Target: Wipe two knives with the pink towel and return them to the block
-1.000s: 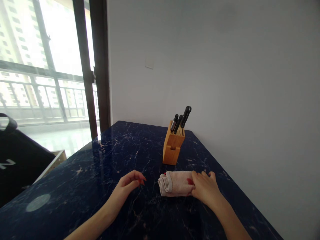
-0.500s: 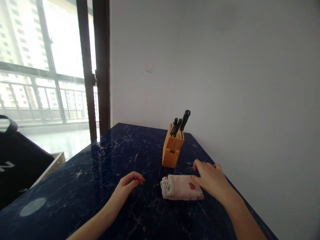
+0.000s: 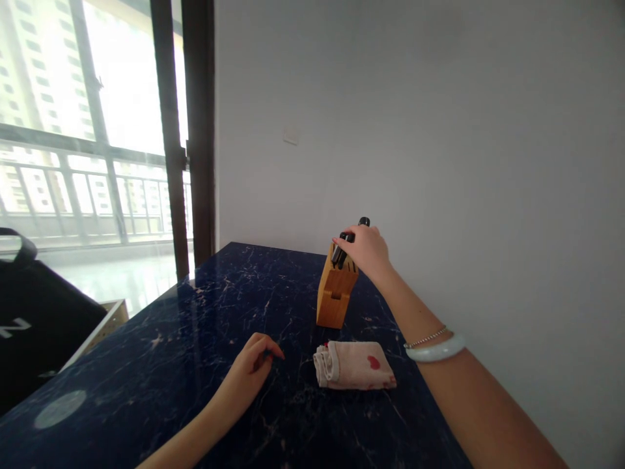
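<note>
**Q:** Right hand (image 3: 364, 251), what's happening?

**A:** Clamped around the black knife handles (image 3: 338, 255) in the pale wooden knife block (image 3: 336, 301), near the far edge of the dark blue marble bench (image 3: 195, 391)!

**Q:** Left hand (image 3: 251, 368)?

**A:** Fingers curled together, just beside the folded off-white towel (image 3: 354, 366) with red stains, which lies near the bench's right edge!

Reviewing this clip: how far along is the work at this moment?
Done: the folded cloth lies on the dark marble counter, with no hand on it. In hand: the right hand is closed over the black knife handles in the wooden block. Left: the knives are not yet drawn out; the left hand sits beside the cloth.
</note>
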Demonstrator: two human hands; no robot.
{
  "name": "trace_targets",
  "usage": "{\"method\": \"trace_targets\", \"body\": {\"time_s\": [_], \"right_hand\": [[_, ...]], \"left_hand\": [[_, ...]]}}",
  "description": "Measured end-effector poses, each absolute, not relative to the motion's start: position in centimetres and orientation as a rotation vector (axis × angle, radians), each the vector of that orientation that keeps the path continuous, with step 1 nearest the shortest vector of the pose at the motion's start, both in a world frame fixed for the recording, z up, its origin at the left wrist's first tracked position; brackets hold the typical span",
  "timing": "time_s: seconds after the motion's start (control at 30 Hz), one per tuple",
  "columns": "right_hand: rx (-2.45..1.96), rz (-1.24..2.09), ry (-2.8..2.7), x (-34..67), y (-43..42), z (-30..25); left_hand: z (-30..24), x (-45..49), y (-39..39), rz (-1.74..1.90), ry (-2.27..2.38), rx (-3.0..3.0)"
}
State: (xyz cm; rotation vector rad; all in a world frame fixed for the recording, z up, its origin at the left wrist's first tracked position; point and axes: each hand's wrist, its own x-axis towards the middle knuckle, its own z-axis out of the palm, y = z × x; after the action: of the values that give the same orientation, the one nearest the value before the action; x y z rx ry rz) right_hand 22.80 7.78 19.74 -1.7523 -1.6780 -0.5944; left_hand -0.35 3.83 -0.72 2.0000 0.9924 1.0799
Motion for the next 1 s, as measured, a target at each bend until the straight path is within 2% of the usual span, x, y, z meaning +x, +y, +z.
{"method": "trace_targets", "body": {"time_s": [0.33, 0.53, 0.67, 0.83, 1.0], "right_hand": [[-1.675, -0.549, -1.738, 22.7, 9.2, 21.6], [-1.497, -0.751, -1.651, 21.4, 7.4, 23.7], [-1.219, -0.942, -1.509, 20.2, 4.4, 25.1], [-0.964, -0.797, -1.5, 18.9, -0.2, 24.7], [-0.97, -0.565, -1.442, 18.2, -2.9, 20.0]], "left_hand": [[-0.9, 0.1, 3.4, 1.068, 0.923, 2.036], [-1.4, 0.1, 3.4, 1.111, 0.984, 1.971], [-1.8, -0.1, 3.8, 1.082, 1.054, 1.916], [-1.6, 0.0, 3.6, 1.049, 1.035, 1.889], [-1.2, 0.2, 3.1, 1.004, 0.994, 1.887]]}}
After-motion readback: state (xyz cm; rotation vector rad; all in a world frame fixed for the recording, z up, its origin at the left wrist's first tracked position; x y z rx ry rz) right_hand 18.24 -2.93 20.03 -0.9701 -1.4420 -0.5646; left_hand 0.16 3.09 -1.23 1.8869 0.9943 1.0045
